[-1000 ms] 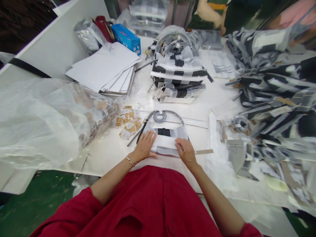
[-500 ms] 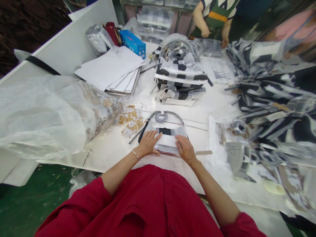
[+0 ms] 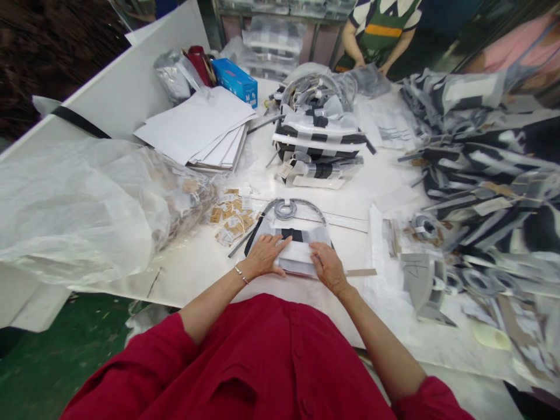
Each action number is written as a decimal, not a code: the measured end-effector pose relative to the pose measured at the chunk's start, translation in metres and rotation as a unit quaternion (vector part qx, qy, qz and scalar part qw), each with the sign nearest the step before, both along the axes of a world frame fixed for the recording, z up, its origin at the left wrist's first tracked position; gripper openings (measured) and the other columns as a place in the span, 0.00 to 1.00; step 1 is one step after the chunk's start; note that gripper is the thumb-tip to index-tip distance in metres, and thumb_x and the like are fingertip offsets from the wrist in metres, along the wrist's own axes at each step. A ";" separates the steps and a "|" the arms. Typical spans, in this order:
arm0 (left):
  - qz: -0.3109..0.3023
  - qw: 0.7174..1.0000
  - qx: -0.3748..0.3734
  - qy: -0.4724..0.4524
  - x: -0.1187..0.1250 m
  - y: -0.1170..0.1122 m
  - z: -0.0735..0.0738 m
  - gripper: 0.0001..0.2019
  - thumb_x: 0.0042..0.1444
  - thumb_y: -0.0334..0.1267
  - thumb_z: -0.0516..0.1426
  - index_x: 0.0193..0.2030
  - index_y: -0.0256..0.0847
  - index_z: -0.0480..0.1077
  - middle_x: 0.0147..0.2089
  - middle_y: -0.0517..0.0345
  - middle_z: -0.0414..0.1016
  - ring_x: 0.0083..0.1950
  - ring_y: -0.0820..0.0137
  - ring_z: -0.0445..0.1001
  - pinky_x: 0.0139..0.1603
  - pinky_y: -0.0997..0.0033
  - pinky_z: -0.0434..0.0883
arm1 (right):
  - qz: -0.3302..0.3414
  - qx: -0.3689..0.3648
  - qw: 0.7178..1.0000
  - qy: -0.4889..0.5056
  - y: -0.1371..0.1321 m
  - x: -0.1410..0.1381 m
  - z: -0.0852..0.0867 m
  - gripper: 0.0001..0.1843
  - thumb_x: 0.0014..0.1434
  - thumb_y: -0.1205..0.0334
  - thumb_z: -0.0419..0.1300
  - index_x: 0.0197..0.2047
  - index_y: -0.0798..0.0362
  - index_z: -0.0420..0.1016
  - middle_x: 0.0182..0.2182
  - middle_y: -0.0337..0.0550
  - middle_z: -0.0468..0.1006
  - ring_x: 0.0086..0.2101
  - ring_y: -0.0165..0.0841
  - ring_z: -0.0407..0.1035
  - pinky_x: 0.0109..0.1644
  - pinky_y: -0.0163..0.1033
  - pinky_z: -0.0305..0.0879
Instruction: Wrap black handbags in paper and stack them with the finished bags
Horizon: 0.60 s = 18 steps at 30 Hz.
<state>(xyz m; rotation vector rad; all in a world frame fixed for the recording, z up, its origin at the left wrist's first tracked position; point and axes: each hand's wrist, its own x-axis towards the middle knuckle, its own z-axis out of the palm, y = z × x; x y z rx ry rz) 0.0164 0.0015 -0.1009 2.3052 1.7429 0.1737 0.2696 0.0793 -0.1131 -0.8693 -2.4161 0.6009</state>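
A handbag (image 3: 284,233) lies flat before me, with a wrapped arched handle (image 3: 312,204) and a coiled, wrapped strap (image 3: 285,210) at its far side. A white wrapping strip (image 3: 295,252) crosses its front, below a dark band. My left hand (image 3: 265,255) rests on the bag's left part, fingers spread and thumb apart near the lower edge. At the right end of the strip, my right hand (image 3: 328,267) has its fingers bent and closed on the wrapping. The fingertips' undersides are hidden.
Paper tags (image 3: 234,216) lie left of the bag, beside a large plastic bag (image 3: 87,204). Wrapped handbags (image 3: 321,140) stand beyond. White sheets (image 3: 196,125) and a blue box (image 3: 235,81) sit back left. Many wrapped bags (image 3: 490,163) pile up right. A co-worker (image 3: 380,35) handles plastic opposite.
Both my hands stay almost in place on the bag; the left has shifted very slightly. Across the table, the co-worker's hands have moved and the clear plastic there is now bunched up.
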 end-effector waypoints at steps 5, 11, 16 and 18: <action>0.015 1.000 0.003 -0.003 0.000 -0.003 -0.001 0.56 0.41 0.70 0.61 0.71 0.40 0.49 0.66 0.38 0.60 0.60 0.48 0.62 0.60 0.52 0.57 | 0.003 0.004 1.000 -0.002 0.000 0.000 -0.001 0.08 0.65 0.64 0.51 0.42 0.49 0.71 0.50 0.48 0.78 0.54 0.41 0.69 0.62 0.57 0.62; 0.001 1.000 -0.014 -0.007 -0.001 0.002 -0.004 0.57 0.42 0.71 0.60 0.71 0.39 0.47 0.66 0.36 0.59 0.62 0.48 0.62 0.62 0.51 0.56 | 0.005 0.004 1.000 0.000 0.001 0.001 -0.003 0.08 0.65 0.64 0.52 0.42 0.49 0.72 0.50 0.48 0.78 0.53 0.41 0.69 0.61 0.57 0.62; 0.017 1.000 0.016 -0.016 0.005 -0.009 0.001 0.54 0.43 0.64 0.65 0.71 0.39 0.47 0.63 0.39 0.63 0.61 0.51 0.64 0.62 0.53 0.59 | 0.001 0.006 1.000 0.001 0.000 0.001 -0.003 0.07 0.65 0.65 0.52 0.42 0.49 0.71 0.50 0.48 0.77 0.53 0.40 0.69 0.61 0.57 0.62; 0.051 0.998 0.027 -0.016 0.005 -0.027 0.002 0.47 0.50 0.57 0.64 0.70 0.39 0.49 0.61 0.40 0.65 0.60 0.53 0.66 0.60 0.55 0.61 | 0.002 0.005 1.000 0.001 -0.001 0.001 -0.003 0.08 0.65 0.65 0.52 0.42 0.49 0.71 0.50 0.48 0.77 0.54 0.40 0.69 0.62 0.57 0.62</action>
